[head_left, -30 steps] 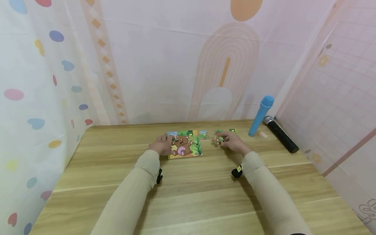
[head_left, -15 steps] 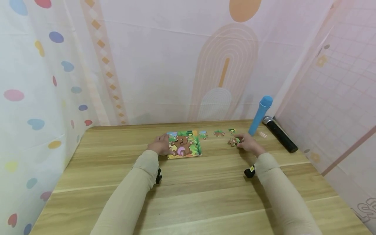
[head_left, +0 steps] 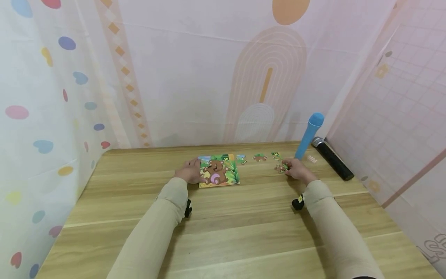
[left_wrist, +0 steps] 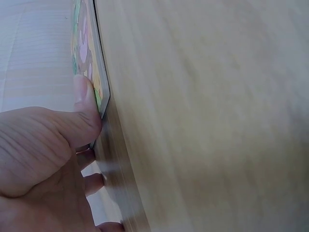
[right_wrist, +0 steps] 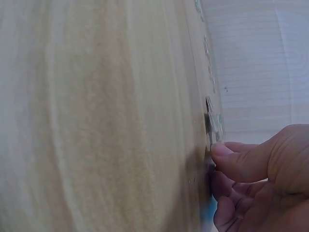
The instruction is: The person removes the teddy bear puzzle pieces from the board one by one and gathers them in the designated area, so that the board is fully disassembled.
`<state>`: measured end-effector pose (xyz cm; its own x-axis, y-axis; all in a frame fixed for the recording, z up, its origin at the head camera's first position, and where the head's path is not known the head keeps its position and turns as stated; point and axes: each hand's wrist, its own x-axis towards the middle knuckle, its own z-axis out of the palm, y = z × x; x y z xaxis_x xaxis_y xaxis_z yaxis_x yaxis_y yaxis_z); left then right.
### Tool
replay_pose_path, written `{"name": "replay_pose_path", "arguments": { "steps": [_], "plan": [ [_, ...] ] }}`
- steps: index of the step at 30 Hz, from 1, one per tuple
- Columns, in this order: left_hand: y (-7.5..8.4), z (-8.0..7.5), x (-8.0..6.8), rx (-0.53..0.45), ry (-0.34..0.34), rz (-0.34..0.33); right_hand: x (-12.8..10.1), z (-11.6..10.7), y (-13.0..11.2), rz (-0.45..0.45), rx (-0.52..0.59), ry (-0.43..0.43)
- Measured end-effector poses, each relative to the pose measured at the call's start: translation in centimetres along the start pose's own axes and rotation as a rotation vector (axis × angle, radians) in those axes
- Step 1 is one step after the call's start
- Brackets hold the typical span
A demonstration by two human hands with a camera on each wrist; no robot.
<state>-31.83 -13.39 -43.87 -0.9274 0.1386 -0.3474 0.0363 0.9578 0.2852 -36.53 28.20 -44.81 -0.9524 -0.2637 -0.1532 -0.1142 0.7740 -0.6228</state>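
A colourful bear puzzle board (head_left: 218, 173) lies flat on the wooden table (head_left: 223, 221). My left hand (head_left: 195, 172) holds its left edge. In the left wrist view the thumb (left_wrist: 83, 104) lies on the board's edge (left_wrist: 99, 72), with the fingers curled beside it. Well to the right, my right hand (head_left: 288, 167) pinches a small brown and green puzzle piece (head_left: 280, 167) on the table. In the right wrist view the thumb (right_wrist: 231, 157) and curled fingers meet at that piece (right_wrist: 213, 126).
Three loose puzzle pieces (head_left: 241, 159) (head_left: 259, 157) (head_left: 275, 155) lie in a row right of the board. A blue cylinder (head_left: 308, 137) leans at the back right beside a black cylinder (head_left: 332, 159). Fabric walls enclose the table on three sides.
My right hand has slid rightward from beside the board toward the blue cylinder, taking a puzzle piece with it. The left hand has stayed at the board's edge.
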Motion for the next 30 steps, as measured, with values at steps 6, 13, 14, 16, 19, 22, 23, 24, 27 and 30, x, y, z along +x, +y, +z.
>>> {"name": "replay_pose_path", "arguments": {
  "steps": [6,13,14,16,19,22,23,24,27,30],
  "plan": [
    [0.1,-0.3,-0.2,-0.012,-0.005,0.006,-0.1,-0.1,-0.3,0.013,0.004,0.02],
    [0.0,-0.2,-0.2,-0.006,0.004,0.017,0.0,-0.2,-0.3,0.0,-0.007,0.051],
    [0.0,-0.2,-0.2,-0.006,0.004,0.017,0.0,-0.2,-0.3,0.0,-0.005,0.053],
    [0.0,-0.2,-0.2,-0.009,0.001,0.015,0.0,-0.2,-0.2,0.003,0.005,0.054],
    [0.0,-0.1,-0.3,-0.01,0.0,0.015,-0.1,-0.1,-0.2,0.012,0.012,0.055],
    [0.0,-0.1,-0.3,-0.009,-0.005,0.013,-0.1,0.0,-0.2,0.016,0.017,0.066],
    [0.0,0.0,-0.4,-0.009,-0.004,0.013,-0.1,0.1,-0.3,0.01,0.005,0.074],
    [0.0,0.0,-0.4,-0.007,-0.004,0.014,-0.2,0.2,-0.3,0.006,-0.01,0.082],
    [0.0,0.1,-0.3,-0.01,0.005,0.018,-0.2,0.5,-0.8,-0.002,-0.066,0.122],
    [-0.2,0.2,-0.2,-0.013,0.011,0.021,-0.1,0.9,-1.9,-0.018,-0.128,0.185]
  ]
}}
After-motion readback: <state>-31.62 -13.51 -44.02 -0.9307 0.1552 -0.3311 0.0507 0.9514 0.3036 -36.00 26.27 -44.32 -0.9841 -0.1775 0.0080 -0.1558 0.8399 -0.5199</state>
